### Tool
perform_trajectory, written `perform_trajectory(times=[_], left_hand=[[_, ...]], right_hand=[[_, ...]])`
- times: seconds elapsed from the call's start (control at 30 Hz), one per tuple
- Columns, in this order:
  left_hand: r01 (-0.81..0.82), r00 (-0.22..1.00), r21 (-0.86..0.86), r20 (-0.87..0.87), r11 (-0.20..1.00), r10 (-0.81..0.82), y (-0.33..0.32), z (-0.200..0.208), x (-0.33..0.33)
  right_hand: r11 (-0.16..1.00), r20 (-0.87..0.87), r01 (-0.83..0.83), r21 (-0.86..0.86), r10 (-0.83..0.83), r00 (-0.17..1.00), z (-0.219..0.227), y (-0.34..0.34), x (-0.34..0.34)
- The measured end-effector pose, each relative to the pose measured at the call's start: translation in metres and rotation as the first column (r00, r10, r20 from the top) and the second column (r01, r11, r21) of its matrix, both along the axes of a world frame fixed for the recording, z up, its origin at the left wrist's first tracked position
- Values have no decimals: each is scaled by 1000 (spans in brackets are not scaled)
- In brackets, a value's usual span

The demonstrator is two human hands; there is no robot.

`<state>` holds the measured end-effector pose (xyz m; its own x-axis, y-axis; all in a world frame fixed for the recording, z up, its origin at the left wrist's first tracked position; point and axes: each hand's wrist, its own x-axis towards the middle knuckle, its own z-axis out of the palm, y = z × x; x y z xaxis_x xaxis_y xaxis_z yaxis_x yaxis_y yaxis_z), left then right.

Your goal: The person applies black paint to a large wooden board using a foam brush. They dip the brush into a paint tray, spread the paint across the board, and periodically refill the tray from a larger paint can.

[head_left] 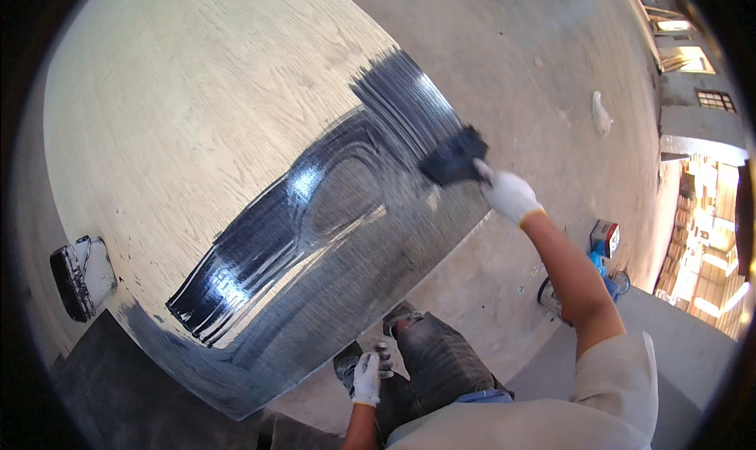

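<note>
1. My right grip (510, 196) is clamped on a flat black tool (454, 157) at 2 o'clock, by the board's (197, 111) edge.
2. My left grip (367, 379) is at 6 o'clock; I can't tell if it holds anything.
3. I think long, even strokes would smooth the black paint (260, 233) best.
4. The big board, toward 10 o'clock, looks like pale wood with fine lines.
5. The paint looks shiny at 8 o'clock, streaky at 12.
</note>
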<state>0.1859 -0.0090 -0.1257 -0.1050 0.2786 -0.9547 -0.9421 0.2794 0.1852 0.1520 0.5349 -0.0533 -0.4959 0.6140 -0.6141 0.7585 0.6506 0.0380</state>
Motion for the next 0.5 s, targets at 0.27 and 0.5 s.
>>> perform_trajectory(times=[0.27,0.5], left_hand=[[25,999,14,-31,1000,-25,-3,10,-7],[111,994,32,-17,993,-110,1,8,-8]], right_hand=[[995,91,38,-87,-30,995,2,-58,18],[996,-121,37,-87,-47,992,0,-94,-51]])
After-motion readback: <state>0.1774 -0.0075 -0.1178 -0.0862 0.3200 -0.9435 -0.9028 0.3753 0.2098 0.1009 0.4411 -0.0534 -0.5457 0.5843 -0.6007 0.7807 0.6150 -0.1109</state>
